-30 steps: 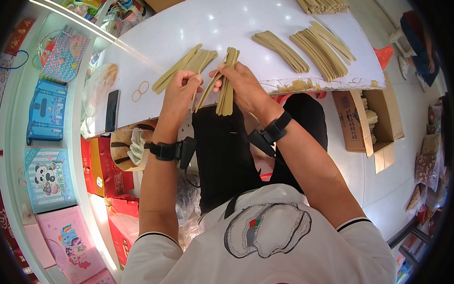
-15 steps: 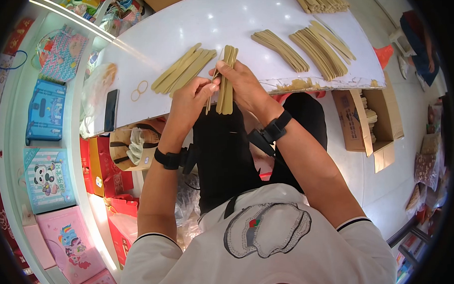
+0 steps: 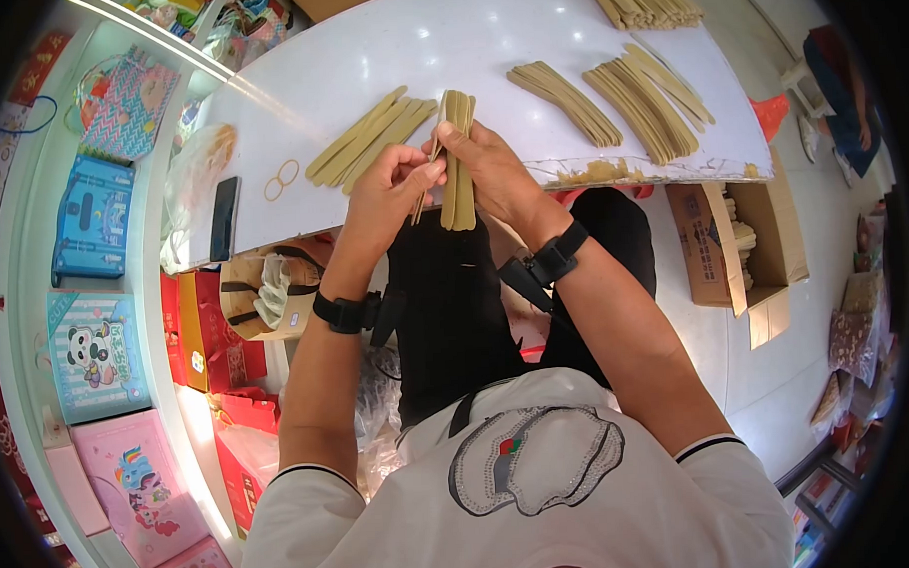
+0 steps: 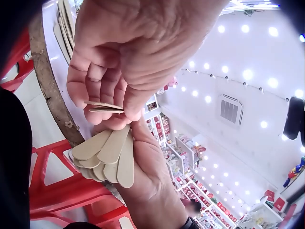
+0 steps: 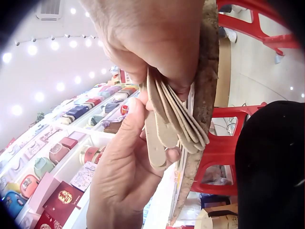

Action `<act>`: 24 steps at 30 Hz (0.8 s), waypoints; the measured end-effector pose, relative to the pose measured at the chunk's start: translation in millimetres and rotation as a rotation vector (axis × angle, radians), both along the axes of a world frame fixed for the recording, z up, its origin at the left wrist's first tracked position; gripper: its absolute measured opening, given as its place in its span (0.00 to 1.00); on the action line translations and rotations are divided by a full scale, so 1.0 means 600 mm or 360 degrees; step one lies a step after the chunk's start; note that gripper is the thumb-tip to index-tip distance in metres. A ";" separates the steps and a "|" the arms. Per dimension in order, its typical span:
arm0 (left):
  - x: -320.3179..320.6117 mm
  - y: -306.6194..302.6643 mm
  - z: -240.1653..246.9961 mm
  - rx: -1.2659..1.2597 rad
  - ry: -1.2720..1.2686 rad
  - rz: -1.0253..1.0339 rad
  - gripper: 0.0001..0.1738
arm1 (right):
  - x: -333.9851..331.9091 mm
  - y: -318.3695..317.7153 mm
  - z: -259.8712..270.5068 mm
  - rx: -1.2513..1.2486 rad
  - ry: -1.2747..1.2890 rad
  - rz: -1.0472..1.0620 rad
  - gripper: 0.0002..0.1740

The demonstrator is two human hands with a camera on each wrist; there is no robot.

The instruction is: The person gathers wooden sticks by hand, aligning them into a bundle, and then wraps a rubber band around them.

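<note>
My right hand point(image 3: 496, 172) grips a fanned bundle of flat wooden craft sticks point(image 3: 459, 196) upright over the table's front edge, thumb across its upper part. Close on its left, my left hand point(image 3: 384, 201) pinches a couple of thin sticks point(image 4: 106, 109) between thumb and fingers, seen edge-on in the left wrist view. The rounded lower ends of the bundle point(image 5: 178, 126) spread apart in the right wrist view, with the left fingertips right beside them. Behind the left hand, loose craft sticks point(image 3: 374, 137) lie on the white table point(image 3: 466, 43).
Two rubber bands point(image 3: 283, 180) and a black phone point(image 3: 225, 220) lie at the table's left. Piles of sticks point(image 3: 563, 102) rest to the right, with another pile point(image 3: 645, 2) at the far corner. An opened cardboard box point(image 3: 706, 245) stands on the floor.
My left hand has moved right, bringing its pinched sticks from apart to close against the bundle. The right hand has stayed nearly in place, its bundle slightly more spread.
</note>
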State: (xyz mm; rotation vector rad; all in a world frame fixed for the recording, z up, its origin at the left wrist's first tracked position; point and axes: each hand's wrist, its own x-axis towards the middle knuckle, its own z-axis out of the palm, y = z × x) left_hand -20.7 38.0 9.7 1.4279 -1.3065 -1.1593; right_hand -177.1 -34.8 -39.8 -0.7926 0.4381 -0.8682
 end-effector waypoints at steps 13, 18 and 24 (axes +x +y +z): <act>-0.037 0.011 -0.005 -0.0188 -0.0306 0.0214 0.15 | 0.003 0.012 0.021 0.0123 -0.0034 -0.0105 0.21; -0.047 0.008 -0.008 -0.0311 -0.0439 0.0173 0.13 | 0.003 0.004 0.003 0.0195 -0.0133 -0.0055 0.19; -0.007 0.003 0.011 -0.0289 -0.0936 0.0035 0.15 | 0.001 0.008 0.015 0.0284 -0.0117 -0.0077 0.17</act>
